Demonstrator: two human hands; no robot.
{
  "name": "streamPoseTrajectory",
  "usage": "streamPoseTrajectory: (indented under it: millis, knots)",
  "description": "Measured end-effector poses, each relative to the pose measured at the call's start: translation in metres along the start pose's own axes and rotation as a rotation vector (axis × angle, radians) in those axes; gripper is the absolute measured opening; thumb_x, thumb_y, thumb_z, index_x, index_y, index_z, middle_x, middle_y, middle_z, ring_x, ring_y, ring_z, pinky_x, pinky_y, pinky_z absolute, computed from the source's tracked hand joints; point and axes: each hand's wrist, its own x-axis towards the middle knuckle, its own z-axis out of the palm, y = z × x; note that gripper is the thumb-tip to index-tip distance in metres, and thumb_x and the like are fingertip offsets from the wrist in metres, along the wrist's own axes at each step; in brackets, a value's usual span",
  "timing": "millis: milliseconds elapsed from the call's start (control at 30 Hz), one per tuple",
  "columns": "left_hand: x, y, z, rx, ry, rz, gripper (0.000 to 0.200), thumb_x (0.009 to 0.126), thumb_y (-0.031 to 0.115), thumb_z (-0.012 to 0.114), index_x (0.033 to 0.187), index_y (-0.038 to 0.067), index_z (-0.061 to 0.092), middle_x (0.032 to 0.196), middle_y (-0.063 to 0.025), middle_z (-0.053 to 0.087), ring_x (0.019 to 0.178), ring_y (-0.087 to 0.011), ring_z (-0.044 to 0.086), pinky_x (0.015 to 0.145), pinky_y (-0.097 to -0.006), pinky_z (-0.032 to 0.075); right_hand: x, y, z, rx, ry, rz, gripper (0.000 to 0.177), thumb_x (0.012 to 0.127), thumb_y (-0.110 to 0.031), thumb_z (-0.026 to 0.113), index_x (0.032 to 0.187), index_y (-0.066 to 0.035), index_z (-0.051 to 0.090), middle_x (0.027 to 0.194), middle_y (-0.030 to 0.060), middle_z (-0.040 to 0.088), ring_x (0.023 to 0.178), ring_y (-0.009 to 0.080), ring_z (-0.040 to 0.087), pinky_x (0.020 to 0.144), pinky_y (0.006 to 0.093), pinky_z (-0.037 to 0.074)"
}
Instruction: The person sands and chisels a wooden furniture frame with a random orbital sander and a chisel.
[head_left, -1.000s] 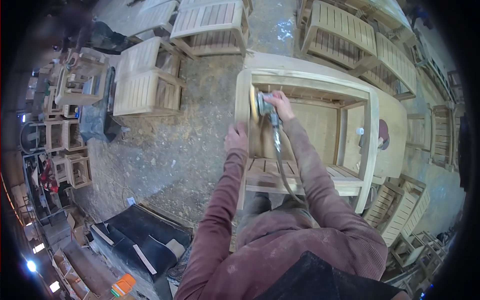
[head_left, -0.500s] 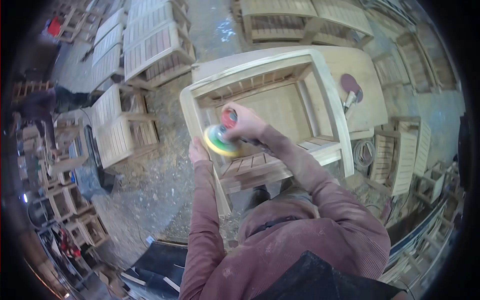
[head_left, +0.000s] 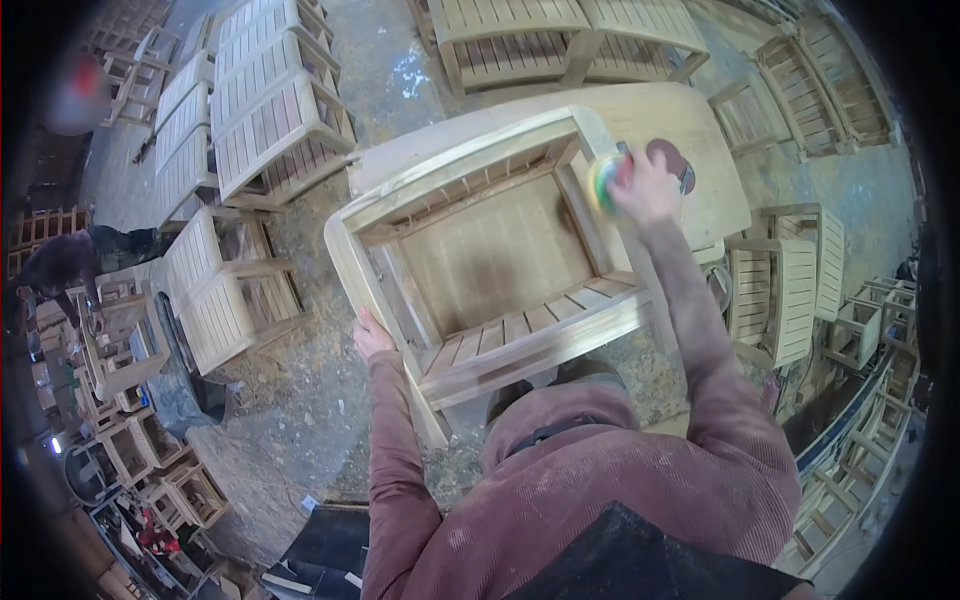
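Note:
A pale wooden furniture frame [head_left: 545,338] with slatted sides rests on a board [head_left: 705,120] in front of me. My left hand [head_left: 374,338] is closed on the frame's left rail. In my right hand [head_left: 654,192] is a small orbital sander [head_left: 606,184] with a red top and a green-and-yellow pad, smeared by motion. The sander's pad is at the right rail of the frame, near its far corner. Just beyond my right hand, a dark red sanding disc [head_left: 670,158] lies on the board, partly covered by the hand.
Slatted wooden pieces [head_left: 262,130] stand in rows at the far left, with more slatted furniture [head_left: 510,50] at the back. Other frames [head_left: 795,295] stand on the right beside a coiled hose [head_left: 718,282]. A person [head_left: 70,262] bends over a piece at the left.
My right hand has swung the sander from the frame's left rail across to the right rail. My left hand keeps hold of the left rail, and the view has shifted slightly.

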Motion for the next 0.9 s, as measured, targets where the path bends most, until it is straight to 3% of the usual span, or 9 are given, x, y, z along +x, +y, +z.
streamPoseTrajectory:
  millis: [67,300,367,433,467,500,567,700,900]
  knots:
    - [0.001,0.002,0.004,0.016,-0.004,-0.015,0.057,0.091,0.048,0.039,0.106,-0.003,0.060,0.096,-0.0269,0.062,0.093,-0.0440,0.058,0.080,-0.0478,0.043,0.061,-0.019,0.009,0.020,-0.007,-0.021,0.042,0.081,-0.036,0.053,0.120,-0.020,0.048,0.111,0.0203,0.051,0.100,0.0363,0.057,0.083,0.0456,0.049]
    - [0.005,-0.010,0.008,-0.054,-0.036,-0.036,0.057,0.091,0.047,0.039,0.105,-0.003,0.062,0.094,-0.0238,0.064,0.090,-0.0373,0.061,0.080,-0.0431,0.045,0.167,-0.076,0.004,-0.250,-0.072,-0.323,0.048,0.080,-0.033,0.058,0.123,-0.012,0.052,0.129,0.0192,0.045,0.118,0.0331,0.046,0.092,0.0398,0.044]
    - [-0.001,-0.002,0.006,-0.019,-0.033,-0.019,0.057,0.092,0.047,0.039,0.104,-0.003,0.062,0.094,-0.0234,0.065,0.090,-0.0365,0.061,0.079,-0.0425,0.046,0.147,-0.052,0.017,-0.238,-0.101,-0.343,0.044,0.079,-0.031,0.059,0.118,-0.010,0.055,0.127,0.0198,0.046,0.113,0.0353,0.050,0.087,0.0419,0.047]
    - [-0.003,0.005,0.005,-0.040,-0.012,-0.035,0.057,0.091,0.047,0.039,0.104,-0.003,0.063,0.094,-0.0224,0.065,0.089,-0.0346,0.062,0.079,-0.0412,0.046,0.093,-0.037,0.014,0.172,0.110,-0.147,0.030,0.077,-0.028,0.058,0.098,-0.007,0.062,0.110,0.0228,0.056,0.097,0.0373,0.058,0.080,0.0445,0.049]
    - [-0.001,0.004,0.005,-0.041,-0.021,-0.031,0.057,0.091,0.047,0.039,0.104,-0.003,0.063,0.094,-0.0224,0.065,0.089,-0.0346,0.062,0.079,-0.0412,0.046,0.081,-0.009,0.033,0.297,0.081,-0.240,0.025,0.075,-0.026,0.056,0.086,-0.005,0.062,0.095,0.0237,0.061,0.088,0.0380,0.061,0.077,0.0457,0.049]
    - [0.000,0.001,0.007,-0.056,-0.016,-0.029,0.057,0.091,0.047,0.039,0.104,-0.003,0.063,0.093,-0.0221,0.065,0.088,-0.0340,0.062,0.079,-0.0408,0.046,0.055,0.001,0.016,0.014,-0.184,-0.111,0.054,0.073,-0.042,0.061,0.119,-0.017,0.047,0.114,0.0198,0.052,0.102,0.0358,0.056,0.085,0.0435,0.049]
    - [0.000,-0.006,0.008,-0.077,-0.011,-0.034,0.057,0.091,0.047,0.039,0.105,-0.003,0.062,0.092,-0.0218,0.066,0.087,-0.0334,0.063,0.079,-0.0403,0.046,-0.019,0.037,0.012,0.020,-0.014,-0.147,0.054,0.070,-0.040,0.065,0.115,-0.014,0.050,0.103,0.0172,0.055,0.097,0.0346,0.057,0.082,0.0428,0.048]
    - [0.000,0.002,0.007,-0.012,0.009,-0.031,0.058,0.091,0.047,0.040,0.107,-0.003,0.062,0.094,-0.0236,0.065,0.090,-0.0366,0.062,0.080,-0.0420,0.046,-0.122,0.095,0.014,0.039,-0.009,-0.040,0.056,0.068,-0.032,0.072,0.117,-0.016,0.050,0.100,0.0149,0.051,0.094,0.0330,0.058,0.079,0.0440,0.050]
    - [-0.004,0.010,0.004,0.060,0.030,-0.071,0.060,0.089,0.050,0.041,0.108,-0.003,0.062,0.098,-0.0250,0.064,0.095,-0.0399,0.060,0.083,-0.0438,0.045,-0.066,0.066,0.015,0.043,0.034,-0.075,0.051,0.071,-0.034,0.067,0.116,-0.016,0.050,0.110,0.0181,0.051,0.099,0.0348,0.057,0.080,0.0433,0.050]
